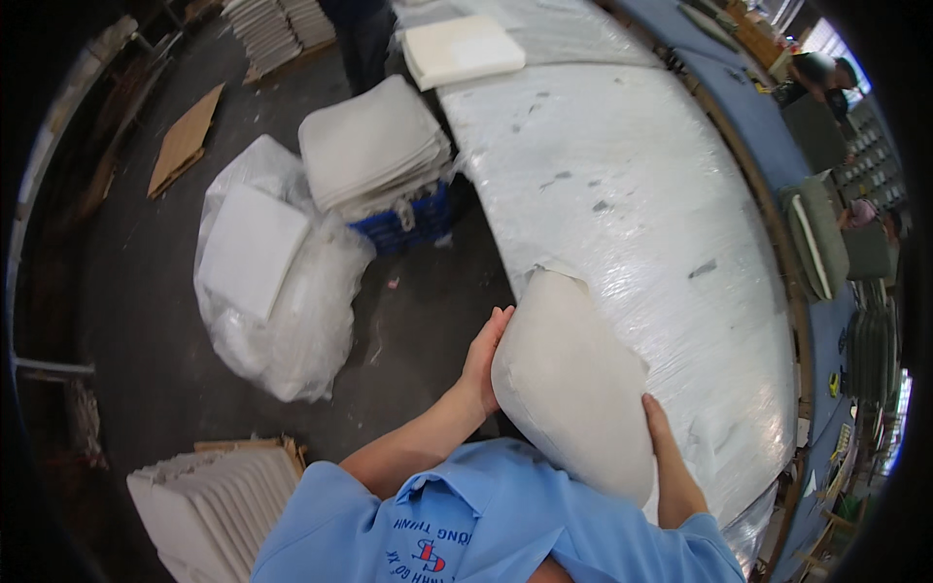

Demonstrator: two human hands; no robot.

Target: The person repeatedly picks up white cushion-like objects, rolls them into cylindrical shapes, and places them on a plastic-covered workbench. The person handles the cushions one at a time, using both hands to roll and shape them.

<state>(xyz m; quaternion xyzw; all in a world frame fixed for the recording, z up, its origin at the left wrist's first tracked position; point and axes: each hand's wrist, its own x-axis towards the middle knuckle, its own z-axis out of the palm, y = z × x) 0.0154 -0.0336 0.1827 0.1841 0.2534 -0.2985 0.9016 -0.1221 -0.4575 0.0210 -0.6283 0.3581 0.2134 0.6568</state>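
I hold an off-white padded cushion [573, 374] between my two hands, tilted in front of my chest and over the near edge of the table. My left hand [488, 360] presses on its left side, with the fingertips showing at the edge. On the opposite side my right hand [669, 462] grips it, its fingers partly hidden by the cushion. A loose flap of cloth sticks up at the cushion's far end. Beneath and beyond it lies the long table [622, 185], covered in shiny clear plastic film with dark scuffs.
Another cream cushion [465, 49] lies at the table's far end. Left of the table, flat off-white pieces [374, 141] are stacked on a blue crate [403, 222]. A plastic bag [292, 330] carries a white pad [255, 243]. More cushions [219, 505] stand lower left. Other people work beyond.
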